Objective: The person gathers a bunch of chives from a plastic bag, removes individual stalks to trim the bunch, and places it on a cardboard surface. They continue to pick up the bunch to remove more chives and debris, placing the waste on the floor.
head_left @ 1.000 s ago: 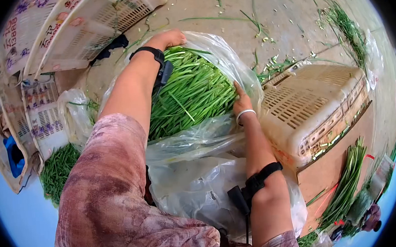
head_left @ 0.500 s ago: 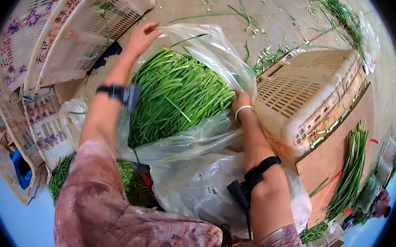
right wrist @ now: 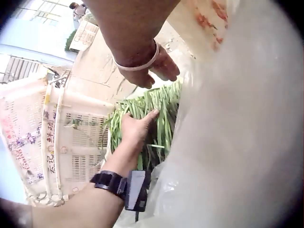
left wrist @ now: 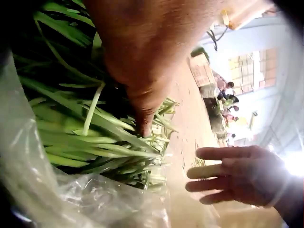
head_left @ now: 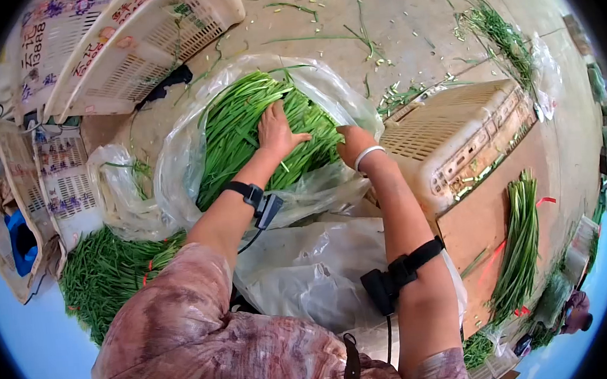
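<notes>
Long green stalks (head_left: 233, 134) fill a clear plastic bag (head_left: 174, 156) whose rim is spread around them. My left hand (head_left: 278, 130) rests on top of the stalks, fingers spread and thumb out to the side; the right wrist view shows this hand (right wrist: 136, 127) on them too. My right hand (head_left: 357, 145), with a white band at the wrist, is at the right edge of the bundle. In the left wrist view the right hand (left wrist: 232, 175) has its fingers straight, apart from the stalks.
An upturned beige crate (head_left: 454, 133) stands right of the bag, beside a board with a tied bunch (head_left: 522, 244). Printed crates (head_left: 146, 52) lean at the upper left. More greens (head_left: 112, 273) lie at the lower left. Trimmings litter the floor.
My left hand has left the bag's far rim, swung out left, then come down onto the stalks. My right hand has come away from the bag's right side.
</notes>
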Tool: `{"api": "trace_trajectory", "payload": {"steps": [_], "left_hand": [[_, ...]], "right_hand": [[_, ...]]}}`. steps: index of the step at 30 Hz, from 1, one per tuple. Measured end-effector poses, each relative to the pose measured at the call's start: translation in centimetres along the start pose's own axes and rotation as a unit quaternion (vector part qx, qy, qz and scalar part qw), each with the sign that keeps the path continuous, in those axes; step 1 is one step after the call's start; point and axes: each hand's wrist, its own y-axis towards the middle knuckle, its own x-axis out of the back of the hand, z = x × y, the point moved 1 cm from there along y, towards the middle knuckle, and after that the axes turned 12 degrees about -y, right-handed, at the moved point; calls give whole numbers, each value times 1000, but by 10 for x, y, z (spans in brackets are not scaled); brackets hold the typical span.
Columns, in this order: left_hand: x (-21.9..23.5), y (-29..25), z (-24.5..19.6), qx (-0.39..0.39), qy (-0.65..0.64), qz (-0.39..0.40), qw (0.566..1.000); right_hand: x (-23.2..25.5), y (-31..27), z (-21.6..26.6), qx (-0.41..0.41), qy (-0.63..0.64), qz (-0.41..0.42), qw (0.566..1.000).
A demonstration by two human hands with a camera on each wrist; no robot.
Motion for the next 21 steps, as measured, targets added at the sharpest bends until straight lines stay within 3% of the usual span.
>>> {"api": "trace_trajectory", "payload": {"steps": [4,6,7,11,14,16,19,21], "left_hand": [[4,12,9,30,-53,10,998],[5,15,11,62,-81,72,992],[0,7,7,-16,-65,30,997],[-4,-43,-20,-118,10,4,993],[6,-37,-28,-97,75,50,991],[9,-23,-26,-84,77,54,992],[2,-14,-16,-203,61,55,976],[-10,-19,-11,-203,55,72,975]], "right_hand": [[40,-14,5,55,-10,-53,997],[59,-29,7,39,-10,-52,998],[65,-34,3,52,-7,-71,996],[80,-56,-8,61,-22,-99,993],[76,-69,-18,69,-21,-115,991],[77,-75,-19,42,-34,-67,996],[78,-77,-16,60,-22,-92,994],[79,-75,-17,59,-17,-96,994]]}}
